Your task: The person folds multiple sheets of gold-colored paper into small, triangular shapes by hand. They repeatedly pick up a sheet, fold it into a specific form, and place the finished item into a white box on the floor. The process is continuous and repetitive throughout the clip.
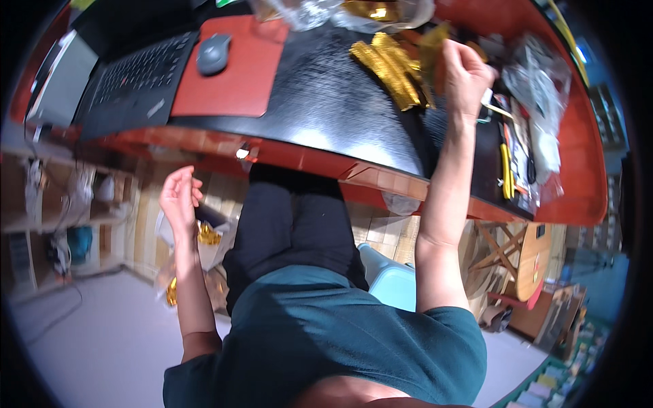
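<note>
My right hand (pixel 467 76) is over the right part of the black desktop, with thumb and fingertips brought together. A blurred, yellowish, see-through piece (pixel 432 53) shows right beside the fingertips; whether they pinch it cannot be made out. Just left of it lies a loose bundle of shiny gold foil strips (pixel 390 71). My left hand (pixel 179 196) hangs below the desk's front edge, left of my legs, fingers loosely curled and holding nothing. Under that hand are a pale container with gold foil (pixel 208 233) in it and a clear bag with more gold material (pixel 172 291).
A laptop (pixel 137 76) and a grey mouse (pixel 213 53) on a red mat (pixel 240 92) occupy the desk's left. Clear plastic bags (pixel 311 13) lie at the back. Right of my forearm are a yellow-handled cutter (pixel 506 171), other tools and a plastic bag (pixel 541 86) against the red raised rim (pixel 586 178).
</note>
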The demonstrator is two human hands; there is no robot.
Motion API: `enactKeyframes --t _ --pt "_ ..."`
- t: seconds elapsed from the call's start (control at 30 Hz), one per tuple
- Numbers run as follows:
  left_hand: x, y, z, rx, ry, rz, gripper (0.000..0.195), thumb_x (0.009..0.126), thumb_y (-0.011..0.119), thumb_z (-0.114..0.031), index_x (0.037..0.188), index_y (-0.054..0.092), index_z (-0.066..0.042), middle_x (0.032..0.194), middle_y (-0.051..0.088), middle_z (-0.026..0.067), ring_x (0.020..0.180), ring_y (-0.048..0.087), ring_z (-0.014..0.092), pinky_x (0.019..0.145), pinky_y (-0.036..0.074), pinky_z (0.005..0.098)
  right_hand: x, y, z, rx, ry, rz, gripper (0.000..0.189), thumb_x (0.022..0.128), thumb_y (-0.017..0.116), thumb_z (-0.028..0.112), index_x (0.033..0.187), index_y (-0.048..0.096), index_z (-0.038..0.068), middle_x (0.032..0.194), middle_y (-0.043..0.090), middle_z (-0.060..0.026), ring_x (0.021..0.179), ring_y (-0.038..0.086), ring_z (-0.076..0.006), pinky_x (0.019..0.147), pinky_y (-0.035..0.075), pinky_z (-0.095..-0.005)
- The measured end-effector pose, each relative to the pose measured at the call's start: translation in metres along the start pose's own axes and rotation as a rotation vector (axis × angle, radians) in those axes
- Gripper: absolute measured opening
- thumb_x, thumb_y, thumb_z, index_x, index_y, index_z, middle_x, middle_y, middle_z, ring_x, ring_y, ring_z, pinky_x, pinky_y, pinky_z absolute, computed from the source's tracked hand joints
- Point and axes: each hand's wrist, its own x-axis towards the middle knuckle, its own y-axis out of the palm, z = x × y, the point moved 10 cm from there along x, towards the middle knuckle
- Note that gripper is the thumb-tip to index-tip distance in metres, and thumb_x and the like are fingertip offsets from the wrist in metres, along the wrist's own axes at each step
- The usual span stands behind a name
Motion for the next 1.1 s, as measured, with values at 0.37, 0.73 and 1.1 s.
enactKeyframes --t 0.37,0.73,1.1 --pt "0.011 0.377 -0.25 -0.068 0.548 0.769 0.035 0.09 0.072 -0.021 0.117 0.064 -0.001 0.093 0.07 0.0051 0.068 0.064 0.006 0.058 0.048 0.0175 -0.011 0.033 0.0 0.322 0.188 0.189 0.013 0.091 0.068 0.012 0.094 0.072 0.0 0.08 0.069 0.0012 0.068 0.058 -0.0023 0.061 0.046 -0.0174" --pt "0.048 0.41 -0.227 -0.504 0.34 0.92 0.022 0.099 0.058 -0.014 0.115 0.066 -0.001 0.089 0.069 0.0025 0.068 0.057 0.002 0.058 0.044 0.0153 -0.025 0.053 -0.024 0.5 0.53 0.35 0.033 0.096 0.064 0.03 0.11 0.067 0.001 0.098 0.069 -0.0069 0.089 0.069 -0.015 0.071 0.057 -0.0243" --pt "0.03 0.4 -0.24 -0.332 0.478 0.781 0.035 0.092 0.069 -0.016 0.123 0.063 -0.001 0.104 0.069 0.0043 0.086 0.061 0.006 0.071 0.048 0.0187 -0.018 0.043 -0.007 0.339 0.298 0.266 0.026 0.09 0.072 0.022 0.101 0.071 -0.001 0.087 0.07 -0.0058 0.079 0.065 -0.0095 0.069 0.053 -0.0215"
